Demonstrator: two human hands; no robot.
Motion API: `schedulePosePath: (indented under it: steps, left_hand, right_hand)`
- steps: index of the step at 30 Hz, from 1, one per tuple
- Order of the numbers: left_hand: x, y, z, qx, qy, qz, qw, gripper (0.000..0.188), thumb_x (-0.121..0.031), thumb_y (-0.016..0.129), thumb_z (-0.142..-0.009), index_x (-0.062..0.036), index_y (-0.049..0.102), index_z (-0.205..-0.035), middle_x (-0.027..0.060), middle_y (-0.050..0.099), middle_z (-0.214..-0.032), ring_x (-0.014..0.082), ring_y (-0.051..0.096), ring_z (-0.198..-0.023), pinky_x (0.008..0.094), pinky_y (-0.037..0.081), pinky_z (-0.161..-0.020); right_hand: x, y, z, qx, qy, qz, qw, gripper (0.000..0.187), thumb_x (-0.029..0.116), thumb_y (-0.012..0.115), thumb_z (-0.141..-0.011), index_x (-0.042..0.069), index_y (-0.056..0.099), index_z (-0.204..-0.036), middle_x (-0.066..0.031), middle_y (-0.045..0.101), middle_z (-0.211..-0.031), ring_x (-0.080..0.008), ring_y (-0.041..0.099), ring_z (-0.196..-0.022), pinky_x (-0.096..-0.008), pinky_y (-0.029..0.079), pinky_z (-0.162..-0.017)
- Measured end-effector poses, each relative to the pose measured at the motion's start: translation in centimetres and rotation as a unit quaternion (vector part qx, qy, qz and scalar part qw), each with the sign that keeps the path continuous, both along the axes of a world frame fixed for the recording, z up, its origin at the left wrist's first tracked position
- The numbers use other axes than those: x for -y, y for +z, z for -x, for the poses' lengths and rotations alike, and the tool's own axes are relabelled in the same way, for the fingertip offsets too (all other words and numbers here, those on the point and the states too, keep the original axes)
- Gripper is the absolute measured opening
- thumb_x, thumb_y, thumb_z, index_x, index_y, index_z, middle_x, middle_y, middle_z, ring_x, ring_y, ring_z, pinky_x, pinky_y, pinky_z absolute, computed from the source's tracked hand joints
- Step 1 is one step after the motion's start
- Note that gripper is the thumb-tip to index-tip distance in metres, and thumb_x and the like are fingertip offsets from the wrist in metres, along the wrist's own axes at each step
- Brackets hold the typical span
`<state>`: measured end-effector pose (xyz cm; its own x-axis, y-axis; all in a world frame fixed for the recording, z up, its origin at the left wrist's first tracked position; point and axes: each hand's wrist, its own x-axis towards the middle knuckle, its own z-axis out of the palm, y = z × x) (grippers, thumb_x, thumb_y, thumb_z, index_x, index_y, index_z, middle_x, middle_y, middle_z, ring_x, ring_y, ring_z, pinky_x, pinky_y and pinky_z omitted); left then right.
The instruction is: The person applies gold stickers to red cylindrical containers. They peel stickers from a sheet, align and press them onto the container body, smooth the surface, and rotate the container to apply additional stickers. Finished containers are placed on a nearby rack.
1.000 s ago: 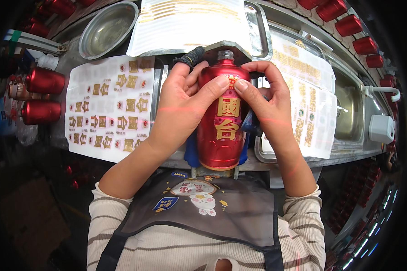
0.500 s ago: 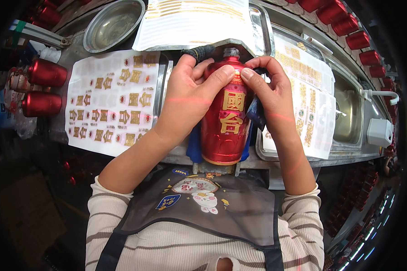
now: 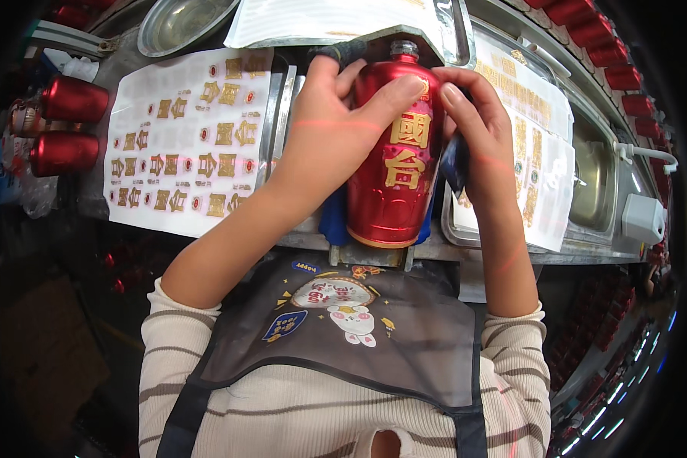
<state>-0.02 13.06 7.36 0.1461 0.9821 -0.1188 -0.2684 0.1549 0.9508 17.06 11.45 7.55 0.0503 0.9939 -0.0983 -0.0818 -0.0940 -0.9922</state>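
A glossy red bottle (image 3: 389, 214) with a grey neck lies in front of me, neck away, in a rest with blue padding (image 3: 333, 221). Large gold character decals (image 3: 407, 153) run down its front. My left hand (image 3: 332, 126) wraps the bottle's left shoulder, its thumb pressing beside a small red and gold decal (image 3: 424, 93) below the neck. At the right shoulder is my right hand (image 3: 481, 126), fingers curled, thumb near the bottle's edge. A dark blue flat piece (image 3: 455, 164) sits under its palm; its kind is unclear.
Decal sheets lie left (image 3: 149, 88) and right (image 3: 553, 191), on metal trays. Beyond the bottle is another white sheet (image 3: 282, 23). A metal bowl (image 3: 153, 38) stands far left, two red bottles (image 3: 65, 153) at left. A sink (image 3: 594, 183) and a white jug (image 3: 643, 219) are at right.
My right thumb has come away from the small decal toward the bottle's right edge. My left thumb stays on the upper front. The whole view has shifted slightly.
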Motion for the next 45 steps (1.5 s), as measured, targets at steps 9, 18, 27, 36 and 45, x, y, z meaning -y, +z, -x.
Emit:
schedulePosePath:
  steps: [9,18,27,36,45]
  left_hand:
    - [5.2,-1.9,2.6,0.006,-0.061,-0.024,0.998,0.043,-0.011,0.077,-0.086,-0.0030,0.036,-0.097,0.0230,0.054,-0.130,0.0218,0.052,-0.124,0.0359,0.042,-0.106]
    - [4.8,-2.5,3.2,0.052,-0.054,0.012,0.997,0.042,-0.015,0.077,-0.087,-0.0034,0.037,-0.097,0.0235,0.056,-0.130,0.0207,0.053,-0.123,0.0348,0.043,-0.105]
    - [5.0,-2.6,2.5,0.002,-0.054,-0.052,0.997,0.041,-0.014,0.076,-0.087,-0.0025,0.038,-0.097,0.0209,0.054,-0.128,0.0205,0.053,-0.122,0.0344,0.045,-0.103]
    - [5.7,-2.1,2.4,-0.050,-0.068,-0.074,0.994,0.073,-0.013,0.075,-0.086,0.0059,0.029,-0.140,0.0242,0.040,-0.146,0.0259,0.044,-0.134,0.0394,0.035,-0.112]
    - [6.2,-1.7,2.8,-0.073,-0.075,-0.037,0.994,0.080,-0.013,0.075,-0.086,0.0069,0.026,-0.145,0.0233,0.039,-0.146,0.0265,0.040,-0.137,0.0391,0.032,-0.114]
  right_hand:
    - [5.4,-2.1,0.6,0.032,-0.004,-0.028,0.999,0.061,0.019,0.075,-0.084,0.000,0.046,-0.134,-0.0138,0.052,-0.125,-0.0130,0.066,-0.087,-0.0206,0.054,-0.071]
    - [5.2,-1.8,0.6,-0.036,0.007,-0.008,0.999,0.062,0.018,0.074,-0.086,0.000,0.043,-0.136,-0.0161,0.050,-0.130,-0.0142,0.067,-0.088,-0.0224,0.055,-0.070]
    - [5.2,-2.3,1.5,0.042,-0.019,-0.038,0.998,0.058,0.017,0.074,-0.086,0.001,0.045,-0.134,-0.0120,0.052,-0.124,-0.0147,0.066,-0.088,-0.0226,0.054,-0.073]
    - [2.1,-2.1,-3.7,-0.263,-0.130,0.105,0.950,0.027,0.021,0.061,-0.094,-0.001,0.061,-0.109,-0.0070,0.065,-0.091,-0.0120,0.064,-0.078,-0.0308,0.052,-0.058]
    - [-0.4,3.5,0.3,0.389,0.047,-0.389,0.834,0.024,0.001,0.077,-0.079,-0.001,0.064,-0.100,-0.0084,0.066,-0.083,-0.0144,0.063,-0.071,-0.0250,0.049,-0.065]
